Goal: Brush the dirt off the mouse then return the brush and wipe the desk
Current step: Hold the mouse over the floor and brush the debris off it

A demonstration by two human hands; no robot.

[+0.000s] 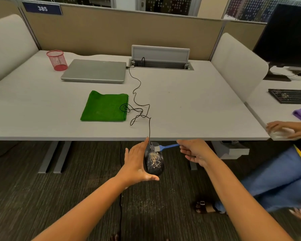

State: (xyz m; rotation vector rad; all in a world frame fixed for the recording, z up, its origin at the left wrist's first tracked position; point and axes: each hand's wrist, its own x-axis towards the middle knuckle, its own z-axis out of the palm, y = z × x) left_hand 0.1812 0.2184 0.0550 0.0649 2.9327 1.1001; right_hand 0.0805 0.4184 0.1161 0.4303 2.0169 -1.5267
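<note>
The black mouse (154, 160) is held by the left hand (137, 164) just in front of the near edge of the desk (189, 101), off its surface and above the carpet. The fingers are stretched almost straight along the mouse's left flank, with the thumb hooked under its near end, so that the mouse is clasped between thumb and fingers. The right hand (195, 152) is curled round the handle of the blue brush (165, 147), which is pinched near its far end; how the fingertips sit on the handle cannot be made out clearly. The brush is laid roughly crosswise to the mouse, its pale bristle head touching the mouse's front part on the right side.

The mouse's long axis is pointed away from the person toward the desk, cable end foremost. The cable (137, 101) is run up over the desk edge and looped beside the green cloth (105, 106) lying flat on the desk. The mouse's glossy top is sprinkled with pale tan crumbs, thickest about its middle.
</note>
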